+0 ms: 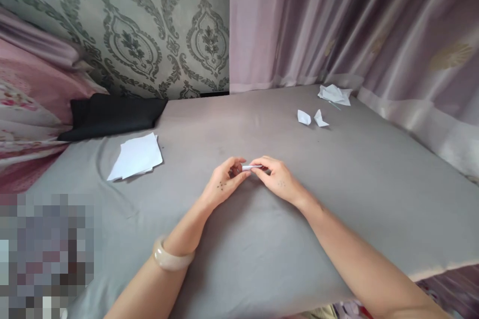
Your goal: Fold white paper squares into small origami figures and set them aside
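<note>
Between my two hands, just above the middle of the grey cloth surface, is a small piece of folded white paper [246,167]. My left hand [226,179] pinches its left end with thumb and fingers. On the other end, my right hand [275,175] is closed, thumb below and fingers above. Most of the paper is covered by the fingers, so its full shape cannot be made out. A pale bangle [172,257] circles my left wrist.
A stack of white paper sheets [140,156] lies at the left, before a folded black cloth [116,115]. Two small folded paper pieces, one [304,117] beside another [321,118], sit at the back right. Behind them is a crumpled paper pile [335,94] near the curtain [299,20].
</note>
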`<state>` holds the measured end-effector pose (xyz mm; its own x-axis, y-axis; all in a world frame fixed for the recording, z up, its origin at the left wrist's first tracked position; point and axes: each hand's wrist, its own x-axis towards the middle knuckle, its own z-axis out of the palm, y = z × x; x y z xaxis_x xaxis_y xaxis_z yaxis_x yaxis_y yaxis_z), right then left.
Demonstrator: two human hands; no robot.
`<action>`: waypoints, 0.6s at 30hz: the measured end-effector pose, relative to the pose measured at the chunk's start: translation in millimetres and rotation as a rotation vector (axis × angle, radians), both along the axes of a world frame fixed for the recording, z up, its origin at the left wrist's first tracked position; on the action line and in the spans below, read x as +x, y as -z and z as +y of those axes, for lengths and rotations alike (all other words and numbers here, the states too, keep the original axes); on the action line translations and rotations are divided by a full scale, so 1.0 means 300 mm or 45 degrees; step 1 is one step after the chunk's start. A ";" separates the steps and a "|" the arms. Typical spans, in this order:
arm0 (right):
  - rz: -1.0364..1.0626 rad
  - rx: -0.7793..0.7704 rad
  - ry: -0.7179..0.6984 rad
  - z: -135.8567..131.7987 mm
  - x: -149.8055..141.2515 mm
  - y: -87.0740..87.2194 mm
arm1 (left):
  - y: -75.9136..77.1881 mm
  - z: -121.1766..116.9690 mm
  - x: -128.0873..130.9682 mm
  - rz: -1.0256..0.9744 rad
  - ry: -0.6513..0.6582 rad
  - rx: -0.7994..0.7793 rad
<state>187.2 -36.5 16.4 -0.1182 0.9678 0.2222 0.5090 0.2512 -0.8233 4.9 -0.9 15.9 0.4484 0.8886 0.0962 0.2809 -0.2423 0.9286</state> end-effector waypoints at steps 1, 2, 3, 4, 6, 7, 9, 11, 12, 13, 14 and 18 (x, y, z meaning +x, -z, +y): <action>-0.009 0.049 -0.002 -0.008 -0.002 -0.012 | -0.003 -0.006 0.004 -0.024 -0.003 -0.022; 0.018 0.062 0.013 -0.016 -0.005 -0.024 | -0.006 -0.012 0.009 -0.061 -0.023 -0.069; 0.089 0.051 0.067 -0.023 -0.008 -0.036 | -0.009 -0.018 0.013 -0.123 -0.054 -0.143; 0.172 0.028 0.129 -0.028 -0.012 -0.046 | -0.012 -0.024 0.018 -0.221 -0.101 -0.240; 0.312 -0.011 0.229 -0.036 -0.021 -0.063 | -0.018 -0.035 0.028 -0.435 -0.185 -0.414; 0.350 -0.027 0.253 -0.039 -0.025 -0.070 | -0.020 -0.040 0.032 -0.531 -0.211 -0.479; 0.381 -0.060 0.259 -0.044 -0.035 -0.081 | -0.023 -0.046 0.038 -0.673 -0.228 -0.572; 0.408 -0.106 0.239 -0.049 -0.044 -0.087 | -0.026 -0.049 0.042 -0.756 -0.215 -0.645; 0.433 -0.128 0.224 -0.051 -0.047 -0.089 | -0.027 -0.051 0.042 -0.773 -0.204 -0.673; 0.460 -0.149 0.203 -0.052 -0.049 -0.090 | -0.029 -0.052 0.042 -0.776 -0.187 -0.696; 0.481 -0.165 0.179 -0.053 -0.049 -0.091 | -0.031 -0.054 0.042 -0.768 -0.168 -0.709; 0.413 -0.165 0.157 -0.055 -0.042 -0.095 | -0.036 -0.058 0.040 -0.697 -0.150 -0.675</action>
